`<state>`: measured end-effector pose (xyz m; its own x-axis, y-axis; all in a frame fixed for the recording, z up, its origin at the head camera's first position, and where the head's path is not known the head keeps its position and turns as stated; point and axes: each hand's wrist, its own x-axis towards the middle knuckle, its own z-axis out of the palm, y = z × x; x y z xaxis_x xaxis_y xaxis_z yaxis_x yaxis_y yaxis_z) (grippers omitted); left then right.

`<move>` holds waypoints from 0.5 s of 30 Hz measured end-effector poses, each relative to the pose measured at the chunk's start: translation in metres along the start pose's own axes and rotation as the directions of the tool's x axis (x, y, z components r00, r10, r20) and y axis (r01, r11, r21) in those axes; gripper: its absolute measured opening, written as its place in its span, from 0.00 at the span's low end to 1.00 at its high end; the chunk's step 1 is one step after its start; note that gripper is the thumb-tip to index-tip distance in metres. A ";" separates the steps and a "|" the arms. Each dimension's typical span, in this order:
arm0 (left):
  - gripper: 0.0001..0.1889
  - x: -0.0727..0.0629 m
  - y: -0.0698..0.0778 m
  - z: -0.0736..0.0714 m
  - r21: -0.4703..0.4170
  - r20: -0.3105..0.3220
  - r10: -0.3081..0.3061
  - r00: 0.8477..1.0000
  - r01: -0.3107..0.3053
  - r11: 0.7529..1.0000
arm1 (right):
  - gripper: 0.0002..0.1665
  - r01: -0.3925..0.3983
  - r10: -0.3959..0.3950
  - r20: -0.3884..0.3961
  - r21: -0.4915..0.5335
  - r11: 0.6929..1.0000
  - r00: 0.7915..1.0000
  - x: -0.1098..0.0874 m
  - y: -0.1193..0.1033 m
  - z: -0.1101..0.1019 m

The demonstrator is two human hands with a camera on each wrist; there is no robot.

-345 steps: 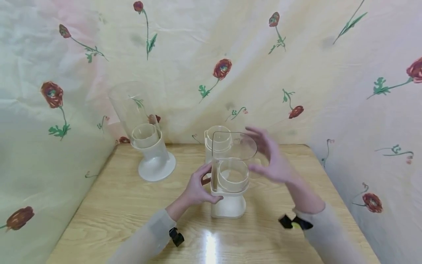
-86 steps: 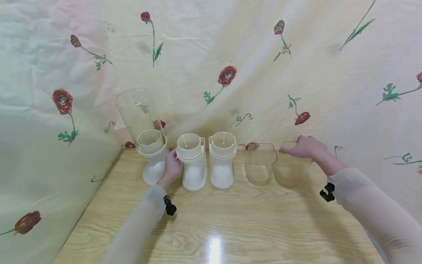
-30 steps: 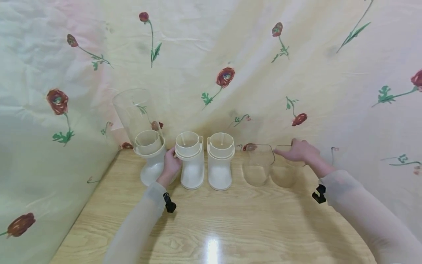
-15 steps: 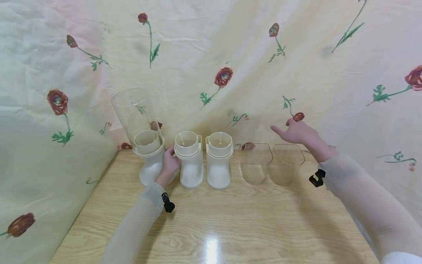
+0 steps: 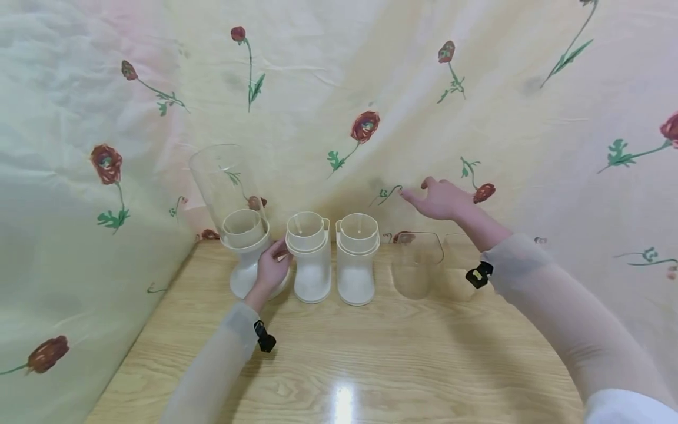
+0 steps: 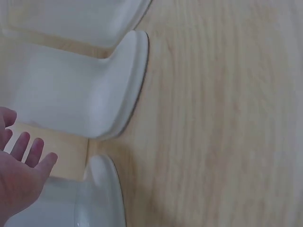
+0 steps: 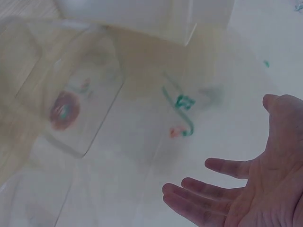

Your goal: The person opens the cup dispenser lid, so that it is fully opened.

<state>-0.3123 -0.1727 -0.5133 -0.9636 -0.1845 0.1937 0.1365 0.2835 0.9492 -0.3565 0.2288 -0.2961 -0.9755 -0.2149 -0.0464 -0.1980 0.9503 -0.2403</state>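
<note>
The right hand [image 7: 265, 187] is raised before a pale cloth backdrop [image 7: 246, 66], palm showing, fingers spread and slightly bent, touching nothing. A clear round-cornered container [image 7: 80, 85] stands near it; a printed red flower [image 7: 65, 111] shows through. Another clear container [image 7: 40, 198], cropped, lies to its right, a white plastic body [image 7: 142, 14] to its left.

A booth-like table space is seen: the wood-grain tabletop [image 5: 328, 347] is closed in behind its back edge and along its left edge by pale cloth [image 5: 307, 153] printed with red flowers [image 5: 365, 126]. Whether it is set in a home, a workshop or a lab cannot be told.
</note>
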 end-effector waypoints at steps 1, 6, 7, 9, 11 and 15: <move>0.24 -0.002 0.000 -0.003 -0.008 0.006 -0.003 1.000 0.003 1.000 | 0.64 0.007 -0.007 -0.002 0.001 1.000 1.000 0.002 -0.005 0.000; 0.24 -0.013 -0.005 -0.021 -0.020 0.007 -0.016 1.000 0.016 1.000 | 0.59 0.054 -0.054 -0.008 0.021 0.998 0.999 0.006 -0.032 0.001; 0.24 -0.014 -0.008 -0.025 -0.012 0.002 -0.007 1.000 0.007 1.000 | 0.58 0.062 -0.062 -0.009 0.028 0.998 0.998 0.008 -0.037 0.001; 0.24 -0.018 -0.013 -0.033 0.000 -0.010 0.002 1.000 -0.002 1.000 | 0.57 0.076 -0.075 -0.008 0.039 0.996 0.997 0.010 -0.046 0.002; 0.23 -0.021 -0.018 -0.042 0.019 -0.019 0.009 1.000 -0.009 1.000 | 0.58 0.092 -0.091 -0.007 0.050 0.995 0.996 0.013 -0.054 0.004; 0.22 -0.025 -0.024 -0.060 0.045 -0.042 -0.004 0.999 0.006 0.999 | 0.59 0.126 -0.126 -0.006 0.078 0.989 0.992 0.019 -0.070 0.008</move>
<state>-0.2776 -0.2311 -0.5259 -0.9535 -0.2253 0.2003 0.1204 0.3244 0.9382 -0.3601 0.1564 -0.2878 -0.9434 -0.3315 -0.0098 -0.3112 0.8953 -0.3187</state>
